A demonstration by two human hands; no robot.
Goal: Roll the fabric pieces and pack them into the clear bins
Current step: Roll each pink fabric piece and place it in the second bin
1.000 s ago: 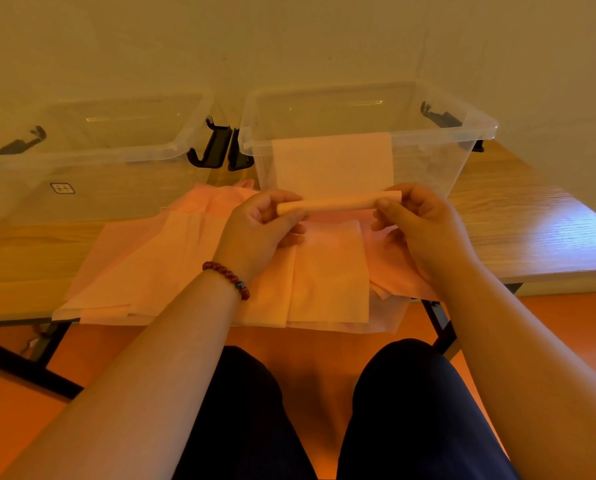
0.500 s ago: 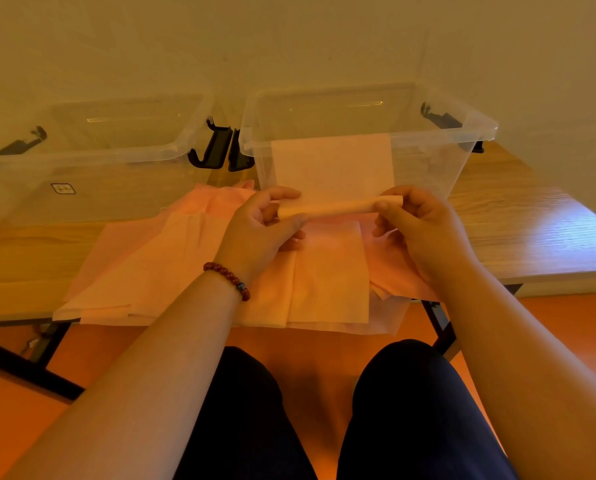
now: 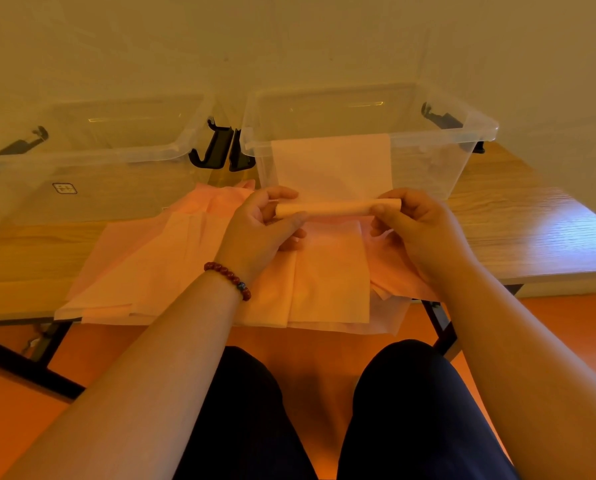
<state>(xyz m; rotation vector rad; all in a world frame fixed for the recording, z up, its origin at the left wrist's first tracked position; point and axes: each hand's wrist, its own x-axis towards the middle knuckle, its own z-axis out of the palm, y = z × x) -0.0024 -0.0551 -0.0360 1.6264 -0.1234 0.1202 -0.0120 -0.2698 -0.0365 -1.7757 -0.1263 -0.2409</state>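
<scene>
A pale peach fabric piece (image 3: 331,164) is partly rolled; its loose end rises in front of the right clear bin (image 3: 462,133). The rolled part (image 3: 338,206) lies level between my hands. My left hand (image 3: 265,230) pinches the roll's left end with thumb and fingers. My right hand (image 3: 414,226) pinches the right end. Under my hands a pile of pink and peach fabric pieces (image 3: 192,265) is spread on the wooden table (image 3: 518,237). A second clear bin (image 3: 92,157) stands at the left.
Both bins stand side by side at the table's back by the wall, with black latches (image 3: 220,147) between them. Some fabric hangs over the table's front edge. My knees in dark trousers (image 3: 324,417) are below, over an orange floor.
The roll has turned a little further and sits slightly higher, so the loose end is a bit shorter. Both hands keep their hold on its ends.
</scene>
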